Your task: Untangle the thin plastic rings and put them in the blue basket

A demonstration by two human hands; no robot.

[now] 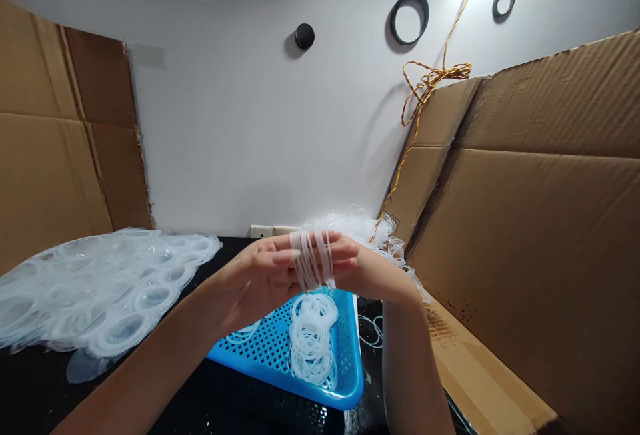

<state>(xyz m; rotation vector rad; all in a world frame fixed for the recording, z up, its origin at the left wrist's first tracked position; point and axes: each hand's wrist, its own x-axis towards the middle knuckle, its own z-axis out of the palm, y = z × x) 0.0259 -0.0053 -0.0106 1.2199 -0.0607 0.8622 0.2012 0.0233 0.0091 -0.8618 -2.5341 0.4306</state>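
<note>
Several thin, translucent white rings [311, 260] are looped in a band around the outstretched fingers of my left hand [245, 281]. Its thumb lies along the near side, the tip touching the rings. My right hand [373, 271] comes in from the right, bent at the wrist, and its fingers meet the left fingertips beside the band. Most of the right fingers are hidden, so their grip does not show. Below both hands, a blue perforated plastic basket [280, 376] holds a stacked row of similar rings [313, 338] and a smaller bunch [244, 333] partly behind my left hand.
A wide heap of bagged rings [145, 281] covers the left of the black table [240, 401]. More loose rings [345, 218] pile against the wall behind my hands. Cardboard panels [545, 208] stand on both sides. A yellow twisted cord [415, 131] hangs at the right.
</note>
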